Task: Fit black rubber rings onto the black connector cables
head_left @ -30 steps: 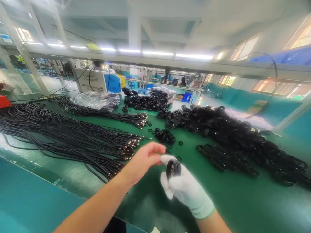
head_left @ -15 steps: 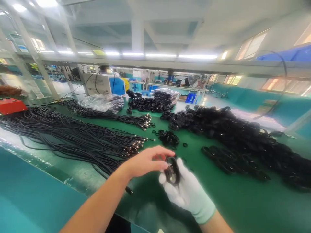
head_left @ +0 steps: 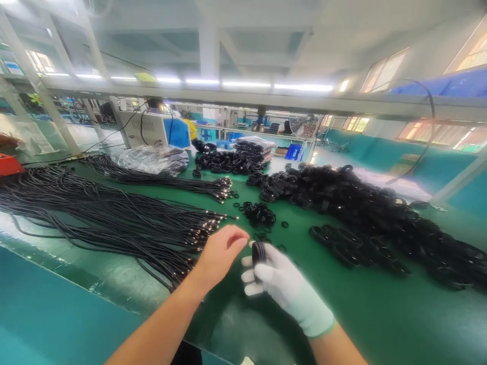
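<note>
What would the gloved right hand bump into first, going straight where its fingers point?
Probably the bare left hand, which lies just beyond the gloved right hand in that line; depth is unclear from one view, so it might miss.

White glove (head_left: 294, 289) of matt, soft-looking cloth; the coil (head_left: 258, 256) in its grip has a smooth black plastic-looking sheath with a faint sheen. The long cables (head_left: 114, 208) look similarly smooth and dark, their end tips (head_left: 205, 228) bright, shiny metal. The bag (head_left: 150, 159) is clear plastic, crinkled and glossy. The bench (head_left: 350, 314) has a smooth green surface with soft reflections; the machine casing (head_left: 144, 131) looks matt and painted
</note>
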The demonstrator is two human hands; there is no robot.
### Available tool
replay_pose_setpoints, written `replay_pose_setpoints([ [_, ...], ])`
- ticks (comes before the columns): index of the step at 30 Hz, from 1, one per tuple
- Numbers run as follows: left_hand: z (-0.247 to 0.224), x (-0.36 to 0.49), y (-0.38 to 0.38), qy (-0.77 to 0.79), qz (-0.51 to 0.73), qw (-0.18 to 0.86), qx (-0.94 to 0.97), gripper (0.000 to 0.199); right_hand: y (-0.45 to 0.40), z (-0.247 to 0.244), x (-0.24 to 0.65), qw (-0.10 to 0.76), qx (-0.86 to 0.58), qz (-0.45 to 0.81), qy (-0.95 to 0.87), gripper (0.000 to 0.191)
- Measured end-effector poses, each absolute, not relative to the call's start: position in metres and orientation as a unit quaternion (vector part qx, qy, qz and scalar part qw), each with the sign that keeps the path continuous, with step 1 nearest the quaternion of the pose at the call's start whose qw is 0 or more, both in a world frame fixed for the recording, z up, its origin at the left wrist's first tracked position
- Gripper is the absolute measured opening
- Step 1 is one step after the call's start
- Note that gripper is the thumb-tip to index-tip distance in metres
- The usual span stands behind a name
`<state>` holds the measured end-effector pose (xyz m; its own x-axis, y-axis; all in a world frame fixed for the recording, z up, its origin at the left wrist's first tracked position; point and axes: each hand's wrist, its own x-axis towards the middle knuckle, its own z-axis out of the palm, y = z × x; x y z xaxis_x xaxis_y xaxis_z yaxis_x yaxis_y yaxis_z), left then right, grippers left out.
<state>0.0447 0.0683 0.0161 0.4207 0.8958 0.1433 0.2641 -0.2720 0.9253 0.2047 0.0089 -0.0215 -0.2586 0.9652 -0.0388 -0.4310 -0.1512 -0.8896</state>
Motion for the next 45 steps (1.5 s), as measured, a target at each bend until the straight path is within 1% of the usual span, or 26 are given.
replay_pose_setpoints([
  [2, 0.012, 0.044, 0.061, 0.416, 0.34, 0.494, 0.683, 0.012, 0.008, -0.019, 0.203, 0.506, -0.337, 0.68, -0.41, 0.048],
  [4, 0.007, 0.046, 0.054, 0.398, 0.316, 0.566, 0.65, 0.008, 0.008, -0.018, 0.201, 0.493, -0.338, 0.679, -0.425, 0.049],
  [6, 0.002, 0.048, 0.05, 0.372, 0.315, 0.615, 0.62, 0.01, 0.007, -0.019, 0.2, 0.484, -0.332, 0.686, -0.43, 0.049],
  [9, -0.003, 0.05, 0.048, 0.342, 0.318, 0.647, 0.602, 0.013, 0.007, -0.024, 0.2, 0.474, -0.322, 0.71, -0.409, 0.047],
  [11, -0.004, 0.049, 0.05, 0.339, 0.302, 0.643, 0.617, 0.014, 0.006, -0.026, 0.201, 0.471, -0.331, 0.714, -0.399, 0.047],
  [13, -0.003, 0.045, 0.051, 0.362, 0.279, 0.601, 0.656, 0.015, 0.005, -0.026, 0.201, 0.471, -0.343, 0.71, -0.395, 0.048],
  [16, 0.0, 0.041, 0.052, 0.42, 0.309, 0.448, 0.726, 0.011, 0.005, -0.024, 0.199, 0.47, -0.344, 0.714, -0.388, 0.047],
  [18, 0.001, 0.041, 0.052, 0.421, 0.34, 0.342, 0.768, 0.026, 0.005, -0.023, 0.196, 0.46, -0.352, 0.71, -0.399, 0.045],
  [19, 0.001, 0.042, 0.051, 0.412, 0.345, 0.306, 0.786, 0.033, 0.006, -0.023, 0.194, 0.454, -0.36, 0.705, -0.41, 0.046],
  [20, 0.0, 0.043, 0.051, 0.403, 0.343, 0.28, 0.801, 0.037, 0.006, -0.023, 0.193, 0.45, -0.369, 0.697, -0.42, 0.046],
  [22, -0.004, 0.046, 0.049, 0.399, 0.344, 0.25, 0.813, 0.038, 0.005, -0.024, 0.191, 0.448, -0.383, 0.683, -0.431, 0.046],
  [24, -0.01, 0.048, 0.047, 0.411, 0.363, 0.245, 0.799, 0.037, 0.004, -0.022, 0.19, 0.449, -0.38, 0.686, -0.429, 0.046],
  [28, -0.02, 0.055, 0.048, 0.447, 0.422, 0.321, 0.721, 0.035, 0.002, -0.018, 0.192, 0.447, -0.344, 0.713, -0.417, 0.051],
  [30, -0.021, 0.059, 0.051, 0.457, 0.427, 0.344, 0.7, 0.033, 0.003, -0.02, 0.193, 0.46, -0.327, 0.722, -0.4, 0.05],
  [34, -0.011, 0.059, 0.063, 0.457, 0.381, 0.341, 0.728, 0.029, 0.005, -0.03, 0.195, 0.485, -0.273, 0.752, -0.353, 0.037],
  [36, -0.002, 0.053, 0.069, 0.446, 0.347, 0.365, 0.74, 0.024, 0.005, -0.033, 0.196, 0.486, -0.245, 0.769, -0.334, 0.033],
  [39, 0.01, 0.038, 0.076, 0.397, 0.303, 0.455, 0.737, 0.026, 0.006, -0.031, 0.199, 0.464, -0.222, 0.806, -0.293, 0.036],
  [43, 0.011, 0.024, 0.081, 0.271, 0.274, 0.612, 0.69, 0.039, 0.006, -0.027, 0.201, 0.397, -0.205, 0.854, -0.266, 0.054],
  [45, 0.006, 0.022, 0.083, 0.208, 0.256, 0.669, 0.666, 0.045, 0.006, -0.027, 0.2, 0.371, -0.207, 0.86, -0.283, 0.061],
])
